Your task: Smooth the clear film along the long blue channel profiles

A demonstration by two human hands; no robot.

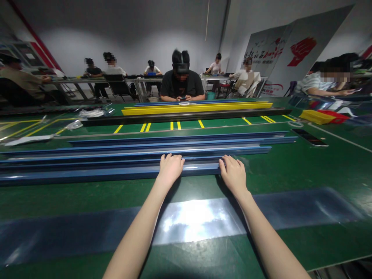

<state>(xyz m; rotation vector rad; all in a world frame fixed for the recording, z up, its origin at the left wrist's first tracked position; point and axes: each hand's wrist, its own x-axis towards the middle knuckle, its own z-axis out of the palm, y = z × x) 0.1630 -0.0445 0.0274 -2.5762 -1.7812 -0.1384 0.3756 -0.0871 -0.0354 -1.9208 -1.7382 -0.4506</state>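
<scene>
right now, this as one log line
left hand: on nearest blue rail | right hand: at its right end | film: flat on table

A phone (309, 137) lies near a yellow tray (315, 117).

Both hands are bare, the left hand (171, 168) and the right hand (234, 174) alike, each with a rounded back and short-looking, slender fingers. The left thumb (182, 162) and the right thumb (222, 167) show as narrow, blunt-ended shapes; the nails are too small to make out. Each wrist is slim and uncovered, the left wrist (162, 188) and the right wrist (243, 197) running smoothly into the arm. The left forearm (142, 228) and the right forearm (267, 232) are bare too, smooth in outline, appearing wider toward the bottom edge, where the view cuts them off.
</scene>
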